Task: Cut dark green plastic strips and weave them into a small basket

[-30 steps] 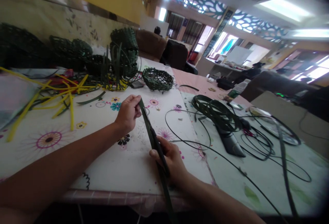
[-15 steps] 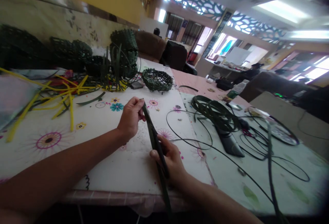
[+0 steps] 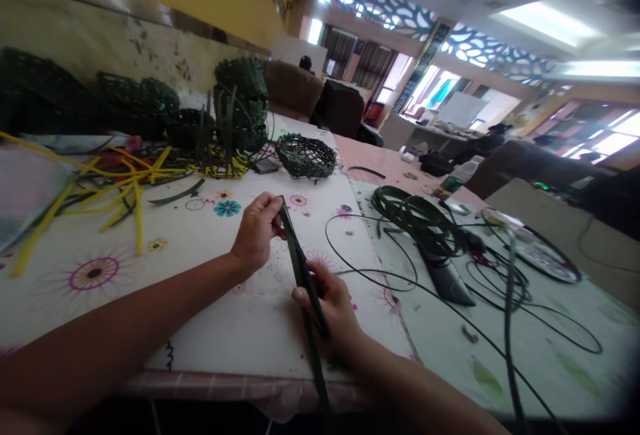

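Between my two hands stretches a dark green flat strip (image 3: 291,242), which runs on down past the table's front edge. Its upper end is pinched between thumb and fingers of my left hand (image 3: 257,232). My right hand (image 3: 333,305) is closed around a long black tool (image 3: 314,295), seemingly scissors, lying along the strip. Its blades are hard to make out against the dark strip. Beyond my hands, a small woven green basket (image 3: 306,155) sits on the flower-patterned tablecloth (image 3: 200,315).
Yellow strips (image 3: 137,215) lie to the left, with several dark green woven baskets (image 3: 240,102) behind. On the right are a coil of green strip (image 3: 415,218), a loose thin cord (image 3: 370,275) and a plastic bottle (image 3: 463,172). A loose strip (image 3: 509,328) stands upright nearby.
My left hand has shifted slightly right and down with the strip's end. The loose strip on the right has swung a little left. Both grips look the same.
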A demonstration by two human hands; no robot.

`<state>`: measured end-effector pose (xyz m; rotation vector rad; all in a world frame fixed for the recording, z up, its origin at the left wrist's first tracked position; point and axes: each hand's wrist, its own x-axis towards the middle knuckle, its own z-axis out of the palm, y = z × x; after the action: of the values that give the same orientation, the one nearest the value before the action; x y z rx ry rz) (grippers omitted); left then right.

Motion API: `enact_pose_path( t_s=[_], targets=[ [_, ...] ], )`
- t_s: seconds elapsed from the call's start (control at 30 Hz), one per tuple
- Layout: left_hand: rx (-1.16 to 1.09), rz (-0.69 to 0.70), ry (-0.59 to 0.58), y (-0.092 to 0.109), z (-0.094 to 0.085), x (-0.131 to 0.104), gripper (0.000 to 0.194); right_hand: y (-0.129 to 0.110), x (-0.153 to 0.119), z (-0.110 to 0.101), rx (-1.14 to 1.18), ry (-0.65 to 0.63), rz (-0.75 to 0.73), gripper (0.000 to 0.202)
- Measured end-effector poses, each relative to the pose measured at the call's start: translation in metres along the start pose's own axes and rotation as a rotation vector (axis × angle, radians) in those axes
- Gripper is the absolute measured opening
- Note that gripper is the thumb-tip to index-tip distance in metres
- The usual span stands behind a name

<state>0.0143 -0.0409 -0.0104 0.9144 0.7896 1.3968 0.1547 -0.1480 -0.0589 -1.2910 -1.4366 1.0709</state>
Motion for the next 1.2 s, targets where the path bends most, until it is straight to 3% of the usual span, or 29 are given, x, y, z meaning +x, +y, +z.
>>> enact_pose_path(
  t_s=[0.47, 0.67, 0.83, 1.03, 1.2],
  targets=[
    [0.111, 0.001, -0.052, -0.007, 0.003, -0.008, 0.022, -0.009, 0.003, -0.005, 0.037, -0.021, -0.070, 0.021],
    [0.131, 0.047, -0.063, -0.011, 0.004, -0.013, 0.022, -0.008, 0.003, -0.003, 0.025, -0.002, -0.079, 0.022],
    [0.227, 0.016, -0.140, -0.016, 0.006, -0.023, 0.020, -0.013, 0.009, -0.005, 0.103, 0.007, -0.078, 0.030],
    [0.154, -0.002, -0.098, -0.012, 0.000, -0.009, 0.016, -0.013, 0.012, -0.007, 0.133, -0.043, -0.061, 0.027],
    [0.121, 0.021, -0.137, -0.009, 0.002, -0.008, 0.018, -0.008, 0.010, -0.005, 0.103, -0.002, -0.014, 0.030]
  ],
)
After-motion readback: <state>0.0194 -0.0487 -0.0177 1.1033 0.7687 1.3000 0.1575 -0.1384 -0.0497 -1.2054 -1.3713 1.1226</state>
